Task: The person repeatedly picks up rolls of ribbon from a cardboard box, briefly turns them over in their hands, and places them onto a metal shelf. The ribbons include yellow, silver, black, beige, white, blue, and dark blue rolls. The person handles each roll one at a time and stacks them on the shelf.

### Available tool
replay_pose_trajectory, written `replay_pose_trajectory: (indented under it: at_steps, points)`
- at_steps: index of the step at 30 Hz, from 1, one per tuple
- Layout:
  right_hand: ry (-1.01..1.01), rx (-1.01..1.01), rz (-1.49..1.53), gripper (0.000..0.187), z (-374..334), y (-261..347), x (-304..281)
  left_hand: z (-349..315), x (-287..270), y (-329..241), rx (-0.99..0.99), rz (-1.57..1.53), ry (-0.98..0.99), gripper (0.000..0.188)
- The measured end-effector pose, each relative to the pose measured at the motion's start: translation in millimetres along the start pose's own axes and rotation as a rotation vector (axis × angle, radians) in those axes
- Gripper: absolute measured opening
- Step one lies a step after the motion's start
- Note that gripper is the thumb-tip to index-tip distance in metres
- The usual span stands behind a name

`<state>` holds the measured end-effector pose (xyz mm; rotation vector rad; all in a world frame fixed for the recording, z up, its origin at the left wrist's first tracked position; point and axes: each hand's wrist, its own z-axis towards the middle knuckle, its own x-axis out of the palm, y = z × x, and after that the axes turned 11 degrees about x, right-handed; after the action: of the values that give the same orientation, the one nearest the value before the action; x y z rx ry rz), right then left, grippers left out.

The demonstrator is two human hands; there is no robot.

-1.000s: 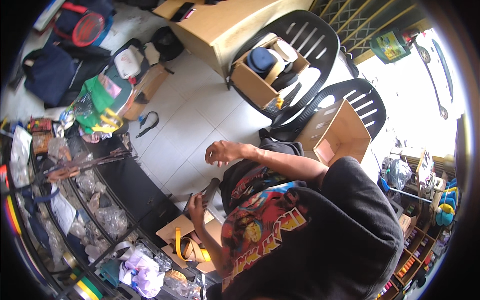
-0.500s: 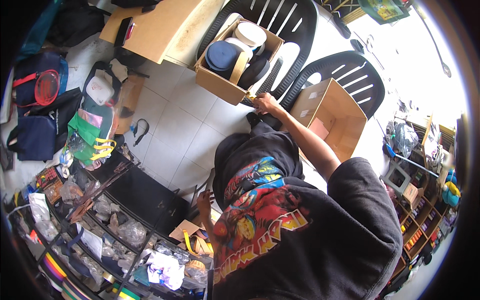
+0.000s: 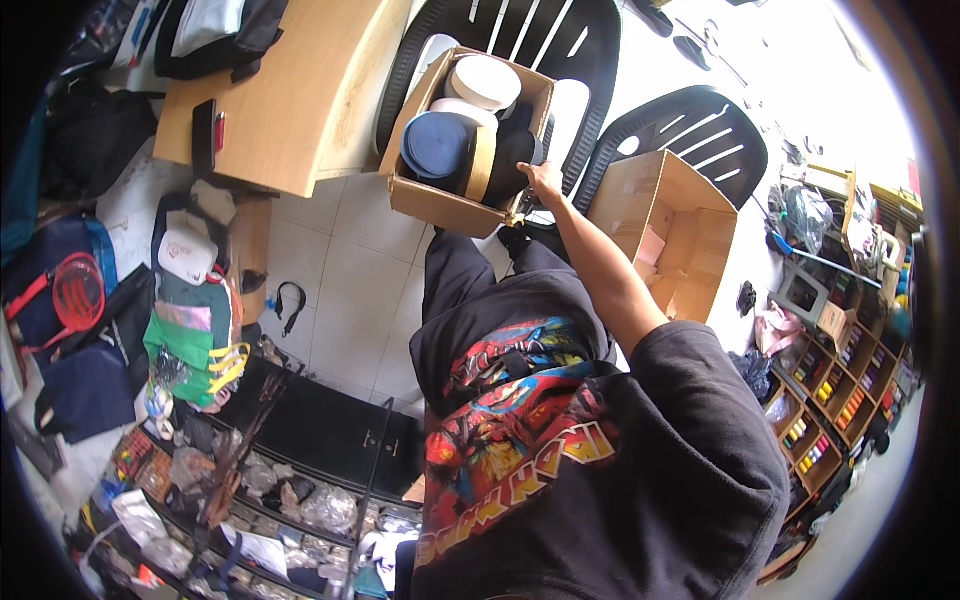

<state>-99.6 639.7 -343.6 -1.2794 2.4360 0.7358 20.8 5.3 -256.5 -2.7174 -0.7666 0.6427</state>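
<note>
since the earlier frame, the right hand (image 3: 543, 185) shifts from the near corner of the roll box (image 3: 445, 207) up along its right-hand side, and the left hand leaves the view. the camera view also turns, so more of the wooden table (image 3: 275, 95) shows.

largest first: the wooden table stands at upper left. beside it, a black chair (image 3: 597, 75) carries the roll box, its top open. to the right, a second black chair (image 3: 748, 160) supports a taller open carton (image 3: 630, 195).

inside the roll box lie a blue roll (image 3: 435, 143) on the left, a white roll (image 3: 485, 82) at the far end, a tan roll (image 3: 482, 163) on edge in the middle, and a black roll (image 3: 510, 165) on the right.

the right hand is at the black roll and the box wall, thumb extended, other fingers partly hidden; whether it grips either cannot be told. the left hand's state cannot be told.

handling, as judged: the box walls are light and likely to flex; the rolls appear firm, fairly weighty and not fragile, but may unwind. support the box beneath opposite walls; hold each roll across its rim.
</note>
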Motion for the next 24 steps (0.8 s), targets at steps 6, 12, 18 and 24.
replay_pose_trajectory:
  at_steps: [6, 12, 18, 24]
  points:
    - [-0.172, 0.061, 0.051, 0.046, 14.5, 5.2, 9.3, 54.0, -107.7, -98.3, 0.118, -0.336, -0.124, 0.028]
    - [-0.035, -0.032, 0.201, 0.045, -9.6, -11.8, -44.4, 56.6, -165.5, -214.8, 0.254, -0.203, -0.184, 0.029]
    - [0.145, -0.071, 0.622, 0.026, -70.6, -54.8, -116.8, 55.2, -125.7, -279.0, 0.463, -0.244, -0.115, 0.032]
    - [0.382, -0.239, 0.639, 0.026, -128.3, -76.4, -141.2, -3.7, -41.3, -356.8, 0.658, -0.335, 0.020, 0.033]
